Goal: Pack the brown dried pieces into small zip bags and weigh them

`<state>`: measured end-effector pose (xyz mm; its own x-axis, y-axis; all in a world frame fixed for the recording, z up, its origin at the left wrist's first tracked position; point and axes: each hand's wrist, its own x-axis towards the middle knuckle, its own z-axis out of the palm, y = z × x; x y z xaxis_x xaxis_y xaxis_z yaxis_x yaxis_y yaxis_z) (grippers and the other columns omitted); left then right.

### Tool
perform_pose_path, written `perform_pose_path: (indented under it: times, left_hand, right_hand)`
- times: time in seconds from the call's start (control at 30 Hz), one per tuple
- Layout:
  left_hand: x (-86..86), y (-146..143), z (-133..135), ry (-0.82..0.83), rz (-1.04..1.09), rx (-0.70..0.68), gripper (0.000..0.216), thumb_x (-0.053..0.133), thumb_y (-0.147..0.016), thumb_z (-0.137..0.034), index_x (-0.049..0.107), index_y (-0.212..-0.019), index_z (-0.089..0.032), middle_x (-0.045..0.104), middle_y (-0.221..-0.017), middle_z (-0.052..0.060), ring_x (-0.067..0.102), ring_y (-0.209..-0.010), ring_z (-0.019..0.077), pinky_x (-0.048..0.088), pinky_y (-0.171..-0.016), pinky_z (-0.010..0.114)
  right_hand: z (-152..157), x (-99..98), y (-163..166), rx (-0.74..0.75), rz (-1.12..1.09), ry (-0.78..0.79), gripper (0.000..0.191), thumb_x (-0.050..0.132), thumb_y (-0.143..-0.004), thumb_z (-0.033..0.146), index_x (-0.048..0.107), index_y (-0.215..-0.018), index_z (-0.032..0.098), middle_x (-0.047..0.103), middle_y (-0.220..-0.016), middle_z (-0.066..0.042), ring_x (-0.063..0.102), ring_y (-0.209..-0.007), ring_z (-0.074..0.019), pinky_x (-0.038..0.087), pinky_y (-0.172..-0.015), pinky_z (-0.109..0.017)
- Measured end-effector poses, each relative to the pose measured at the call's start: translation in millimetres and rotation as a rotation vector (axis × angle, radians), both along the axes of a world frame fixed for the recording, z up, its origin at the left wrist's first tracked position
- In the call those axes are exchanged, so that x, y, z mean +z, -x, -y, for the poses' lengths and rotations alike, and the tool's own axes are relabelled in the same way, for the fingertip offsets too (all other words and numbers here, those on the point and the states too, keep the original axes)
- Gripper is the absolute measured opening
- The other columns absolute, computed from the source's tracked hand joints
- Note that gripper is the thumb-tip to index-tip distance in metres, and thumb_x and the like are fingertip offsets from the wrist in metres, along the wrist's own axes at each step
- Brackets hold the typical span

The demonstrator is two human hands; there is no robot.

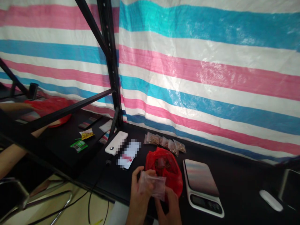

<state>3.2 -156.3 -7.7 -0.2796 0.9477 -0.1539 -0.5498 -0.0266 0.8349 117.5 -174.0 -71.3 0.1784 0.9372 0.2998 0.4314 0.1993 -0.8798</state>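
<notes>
A small clear plastic bag [159, 185] is between my two hands, its contents too faint to make out. My left hand [140, 195] is closed on its left side, the fingers showing through the film. At the lower right edge, my right hand [169, 204] pinches the bag. Just beyond them an opened red plastic bag [177, 179] holds brown bits, with something pale among them. Several small filled clear bags [165, 142] lie in a row behind it. To the right is a kitchen scale [202, 178] with a shiny plate.
Left of the red bag lie a white power bank-like block [117, 142] and a phone [130, 154]. A white mouse [271, 200] is at far right. A black metal frame [110, 62] borders the table; beyond it show another person's arms [11, 159] and a green packet [79, 146].
</notes>
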Motion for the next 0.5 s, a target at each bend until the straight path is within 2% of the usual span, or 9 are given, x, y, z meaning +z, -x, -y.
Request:
perform_pose_path:
  times: [0.07, 0.13, 0.2, 0.27, 0.33, 0.43, 0.5]
  left_hand:
    - [0.5, 0, 4, 0.012, -0.037, -0.012, 0.066, 0.087, -0.068, -0.045, 0.051, -0.119, -0.023, 0.075, -0.104, 0.009, 0.073, -0.091, 0.0235, 0.058, -0.080, 0.031]
    - [0.3, 1, 8, 0.051, -0.095, 0.007, 0.055, 0.085, -0.071, -0.044, 0.057, -0.112, -0.022, 0.075, -0.097, 0.007, 0.072, -0.088, 0.0224, 0.057, -0.080, 0.030]
    - [0.7, 5, 12, 0.058, -0.166, 0.004, 0.044, 0.084, -0.072, -0.044, 0.062, -0.101, -0.020, 0.073, -0.089, 0.005, 0.070, -0.082, 0.0208, 0.057, -0.076, 0.028]
    - [2.2, 10, 13, 0.024, -0.229, -0.040, 0.038, 0.084, -0.071, -0.044, 0.064, -0.093, -0.019, 0.070, -0.087, 0.004, 0.068, -0.080, 0.0195, 0.056, -0.073, 0.026]
    - [4.5, 15, 13, -0.025, -0.260, -0.093, 0.034, 0.082, -0.073, -0.044, 0.065, -0.089, -0.019, 0.068, -0.087, 0.003, 0.066, -0.080, 0.0186, 0.055, -0.072, 0.025]
    - [8.0, 20, 11, -0.091, -0.253, -0.122, 0.031, 0.080, -0.077, -0.043, 0.064, -0.087, -0.019, 0.066, -0.089, 0.003, 0.065, -0.082, 0.0178, 0.054, -0.074, 0.025]
    - [9.4, 19, 10, -0.122, -0.214, -0.105, 0.030, 0.081, -0.076, -0.040, 0.061, -0.083, -0.019, 0.066, -0.089, 0.003, 0.064, -0.082, 0.0168, 0.053, -0.074, 0.025]
  right_hand:
    - [1, 2.9, 2, -0.037, -0.006, -0.099, 0.025, 0.065, -0.091, 0.043, 0.065, -0.106, 0.023, 0.069, -0.109, -0.010, 0.064, -0.104, -0.0276, 0.051, -0.093, -0.041]
    - [2, 8.4, 3, -0.058, -0.028, -0.203, 0.029, 0.066, -0.089, 0.035, 0.059, -0.114, 0.022, 0.065, -0.120, -0.013, 0.062, -0.114, -0.0289, 0.051, -0.095, -0.042]
    - [2, 14.8, 2, 0.022, -0.044, -0.252, 0.037, 0.066, -0.088, 0.029, 0.056, -0.123, 0.022, 0.062, -0.128, -0.015, 0.060, -0.121, -0.0302, 0.051, -0.097, -0.043]
    - [3, 20.0, 1, 0.188, -0.070, -0.227, 0.042, 0.067, -0.087, 0.028, 0.057, -0.128, 0.023, 0.062, -0.131, -0.014, 0.060, -0.123, -0.0306, 0.052, -0.099, -0.043]
    - [5, 22.7, 3, 0.294, -0.146, -0.164, 0.036, 0.067, -0.088, 0.031, 0.063, -0.123, 0.025, 0.065, -0.127, -0.012, 0.062, -0.119, -0.0290, 0.052, -0.099, -0.040]
    - [6, 21.3, 13, 0.231, -0.386, -0.053, 0.020, 0.066, -0.091, 0.036, 0.068, -0.109, 0.026, 0.068, -0.117, -0.008, 0.066, -0.110, -0.0243, 0.055, -0.093, -0.034]
    - [7, 18.3, 20, 0.197, -0.573, 0.037, 0.017, 0.070, -0.089, 0.038, 0.069, -0.099, 0.025, 0.068, -0.113, -0.008, 0.069, -0.103, -0.0229, 0.056, -0.087, -0.032]
